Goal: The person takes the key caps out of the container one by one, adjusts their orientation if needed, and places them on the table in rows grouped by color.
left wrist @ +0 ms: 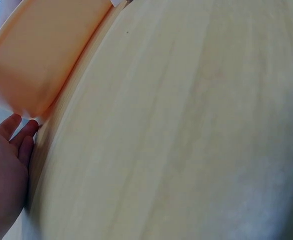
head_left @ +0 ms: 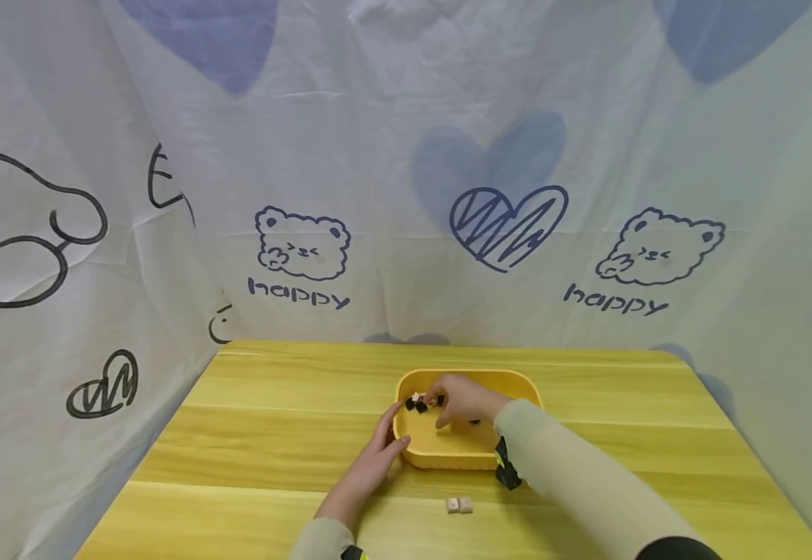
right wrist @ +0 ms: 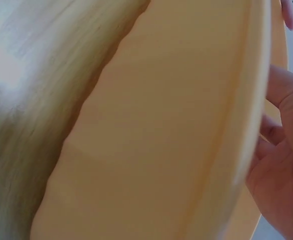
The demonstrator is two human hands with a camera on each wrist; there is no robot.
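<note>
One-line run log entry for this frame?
left hand: steadies yellow tray | right hand: inside tray at small black pieces | two beige cubes: on table

Head view bright, even, soft shadows, edges bent by wide lens; both wrist views blurred, washed-out.

Tray (head_left: 448,455) near the middle of the counter (head_left: 252,435), small pieces (head_left: 420,403) inside at its far left corner. Two small blocks (head_left: 459,505) side by side just in front of the tray. Printed cloth (head_left: 406,194) behind and along both sides.
</note>
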